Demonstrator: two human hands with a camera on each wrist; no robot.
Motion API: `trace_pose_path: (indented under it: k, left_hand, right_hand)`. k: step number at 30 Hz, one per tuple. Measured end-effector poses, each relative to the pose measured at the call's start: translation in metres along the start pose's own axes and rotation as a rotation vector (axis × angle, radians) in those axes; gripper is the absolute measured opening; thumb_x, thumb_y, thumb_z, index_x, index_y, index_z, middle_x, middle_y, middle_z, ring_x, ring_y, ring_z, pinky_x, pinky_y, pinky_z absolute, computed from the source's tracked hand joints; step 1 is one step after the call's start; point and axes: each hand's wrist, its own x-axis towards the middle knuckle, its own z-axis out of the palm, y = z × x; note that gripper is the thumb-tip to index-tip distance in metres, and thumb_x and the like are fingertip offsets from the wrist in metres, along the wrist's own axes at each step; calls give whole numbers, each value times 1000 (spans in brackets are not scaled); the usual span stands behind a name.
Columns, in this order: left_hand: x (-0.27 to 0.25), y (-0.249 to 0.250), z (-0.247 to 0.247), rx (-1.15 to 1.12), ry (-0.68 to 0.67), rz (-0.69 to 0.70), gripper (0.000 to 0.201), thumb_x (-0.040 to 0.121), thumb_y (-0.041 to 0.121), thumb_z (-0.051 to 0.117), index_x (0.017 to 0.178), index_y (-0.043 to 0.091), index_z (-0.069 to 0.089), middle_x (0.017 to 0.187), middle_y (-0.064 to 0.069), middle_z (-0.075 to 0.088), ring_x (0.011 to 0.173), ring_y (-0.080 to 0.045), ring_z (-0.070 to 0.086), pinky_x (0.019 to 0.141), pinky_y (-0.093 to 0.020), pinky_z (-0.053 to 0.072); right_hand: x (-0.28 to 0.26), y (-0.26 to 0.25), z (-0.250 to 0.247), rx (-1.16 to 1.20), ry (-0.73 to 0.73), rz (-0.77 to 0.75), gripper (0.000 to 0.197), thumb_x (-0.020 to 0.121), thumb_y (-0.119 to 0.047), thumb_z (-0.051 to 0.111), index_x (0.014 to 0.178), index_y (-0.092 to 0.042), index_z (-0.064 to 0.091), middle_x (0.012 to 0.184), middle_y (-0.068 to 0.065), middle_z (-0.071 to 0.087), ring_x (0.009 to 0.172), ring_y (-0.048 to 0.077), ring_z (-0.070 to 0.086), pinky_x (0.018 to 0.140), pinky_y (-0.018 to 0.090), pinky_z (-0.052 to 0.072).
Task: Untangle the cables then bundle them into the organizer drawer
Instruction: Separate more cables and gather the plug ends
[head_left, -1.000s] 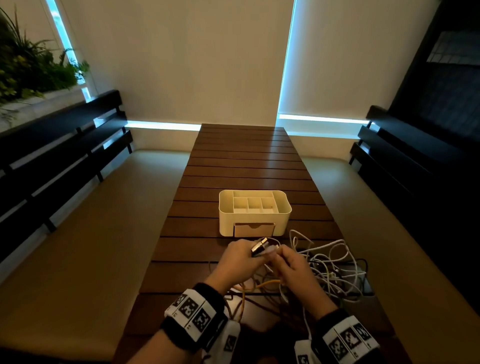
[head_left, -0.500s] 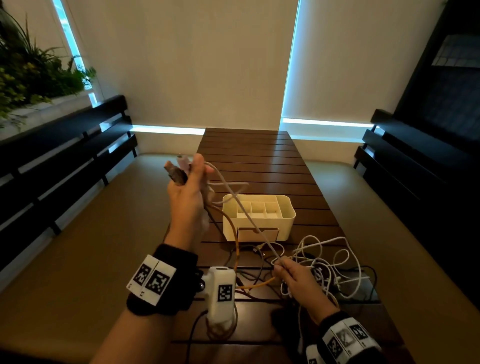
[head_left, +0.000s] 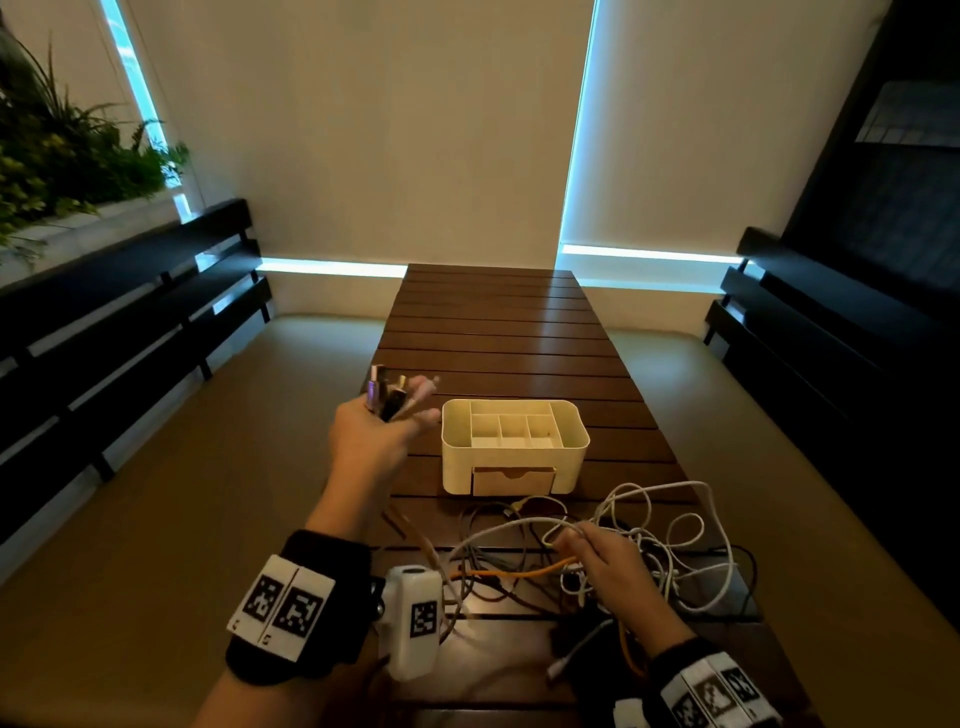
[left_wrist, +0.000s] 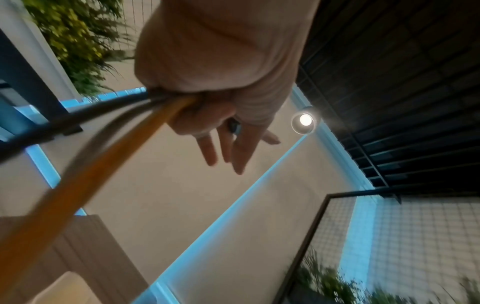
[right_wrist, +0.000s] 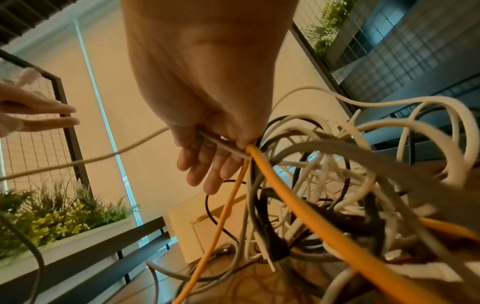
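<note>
Clearly the untangling is only partly done: the left hand (head_left: 382, 436) is raised off the left edge of the tabletop (head_left: 498, 332), its thumb and palm clamped round a small sheaf of cables whose plug ends (head_left: 388, 396) stick up above the fist, while its other fingers (left_wrist: 228, 148) stretch out straight. The right hand (head_left: 610, 564) sits low near the front edge, fingers curled about an orange cable (right_wrist: 285, 197) and a pale one beside it, right at the rim of the tangle (head_left: 660, 540), which lies heaped on the front right part of the tabletop. Behind it stands the cream organizer (head_left: 514, 447), middle of the table, its drawer (head_left: 513, 480) closed at the front face. These leads look light, limp and springy; they will likely drag neighbouring loops along rather than slide free, and the smooth jackets may slip through a loose pinch. Judging from that, the sound place to take hold is close behind a plug, where the lead is stiffest, feeding one lead out at a time while the other hand pins the heap. A hard tug would probably tighten knots and could pull the pile off the right edge.
</note>
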Motion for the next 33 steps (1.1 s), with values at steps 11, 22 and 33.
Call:
trace_pose_path:
  k: [11, 22, 33]
  left_hand:
    - [-43, -65, 72, 752, -586, -48, 38, 82, 55, 61, 82, 17, 68, 76, 1, 64, 71, -10, 59, 66, -28, 49]
    - [-35, -64, 66, 355, -434, -118, 30, 86, 42, 63, 69, 17, 64, 71, -3, 63, 73, -17, 57, 64, -29, 44]
    - [-9, 0, 29, -262, -22, -36, 18, 88, 17, 63, 70, 19, 59, 59, 7, 57, 51, -6, 41, 42, -16, 31]
  right_hand:
    - [1, -21, 3, -72, -21, -83, 21, 95, -9, 47, 90, -21, 64, 73, -21, 54, 68, -14, 55, 62, 5, 39]
    - [5, -7, 3, -191, -58, -116, 15, 92, -15, 55, 91, -9, 69, 84, 1, 64, 81, 10, 60, 74, 26, 49]
    - [8, -8, -20, -192, 43, -186, 7, 83, -17, 67, 88, -14, 71, 91, -12, 59, 85, -4, 54, 73, 2, 40]
